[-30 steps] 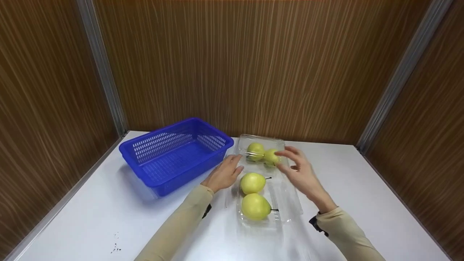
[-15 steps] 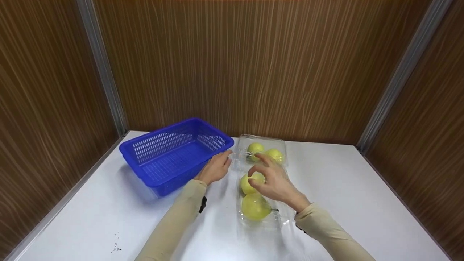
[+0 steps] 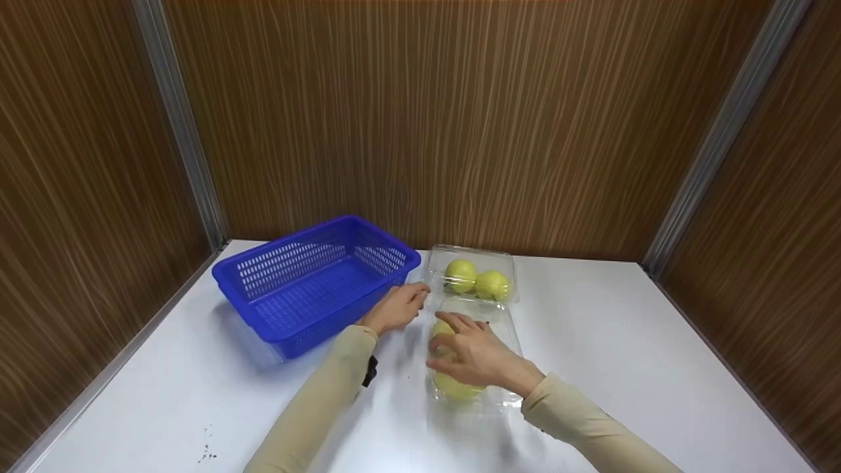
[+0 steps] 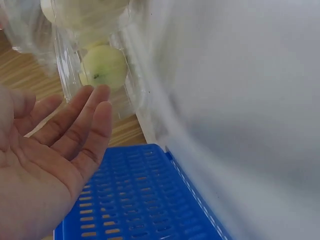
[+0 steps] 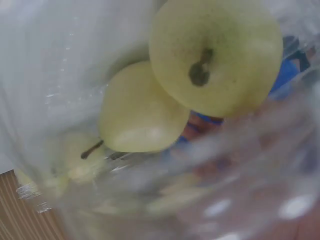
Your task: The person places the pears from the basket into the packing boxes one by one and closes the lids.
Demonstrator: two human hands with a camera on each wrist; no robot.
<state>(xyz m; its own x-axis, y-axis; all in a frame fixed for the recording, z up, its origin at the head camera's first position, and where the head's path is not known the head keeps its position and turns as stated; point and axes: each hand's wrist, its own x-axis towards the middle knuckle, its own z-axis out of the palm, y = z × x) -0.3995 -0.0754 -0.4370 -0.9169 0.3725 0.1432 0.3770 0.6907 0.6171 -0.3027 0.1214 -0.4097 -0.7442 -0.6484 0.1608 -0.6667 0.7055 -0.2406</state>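
In the head view, my right hand (image 3: 474,355) lies over the near clear plastic clamshell box (image 3: 502,325), fingers spread across its lid. Two yellow-green pears (image 3: 458,390) sit inside, partly hidden by that hand. Through the lid, the right wrist view shows one pear (image 5: 140,110) with its dark stem beside a larger one (image 5: 220,35). My left hand (image 3: 396,309) hovers between the blue basket and the boxes, holding nothing. In the left wrist view, the fingers of this hand (image 4: 55,145) are loosely bent, palm showing.
Behind the near box stands a second clear clamshell (image 3: 489,261) with two pears (image 3: 493,286) in it. A blue perforated basket (image 3: 335,328) sits to the left on the white table (image 3: 624,368). Wood-grain panels (image 3: 420,118) rise around the table.
The near box's lid has come over its pears as my right hand moved left and nearer, from the far box onto it. My left hand drew back left toward the basket.
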